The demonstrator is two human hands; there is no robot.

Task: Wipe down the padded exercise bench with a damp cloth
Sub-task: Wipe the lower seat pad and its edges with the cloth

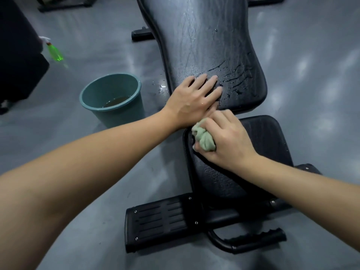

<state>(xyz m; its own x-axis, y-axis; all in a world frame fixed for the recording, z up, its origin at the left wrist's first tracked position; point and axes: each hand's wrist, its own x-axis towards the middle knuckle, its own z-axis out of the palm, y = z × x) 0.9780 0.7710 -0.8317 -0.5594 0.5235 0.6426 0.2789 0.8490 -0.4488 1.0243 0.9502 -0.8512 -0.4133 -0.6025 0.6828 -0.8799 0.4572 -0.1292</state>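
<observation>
While my left hand (194, 98) lies flat on the back pad (206, 36), fingers straight, my right hand (226, 141) squeezes the green cloth (203, 140).
The cloth sits balled on the far corner of the seat pad (259, 145). Wet drops (239, 78) lie just past it, up and right, and the back pad runs long away from me, so I'd wipe that way.

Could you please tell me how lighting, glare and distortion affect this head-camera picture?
Head view: dim; pale glare patches on the floor; wet sheen streaks the bench pad; wide-angle stretch swells the near forearms; the green spray bottle at the left edge looks smeared; the cloth is sharp.
</observation>
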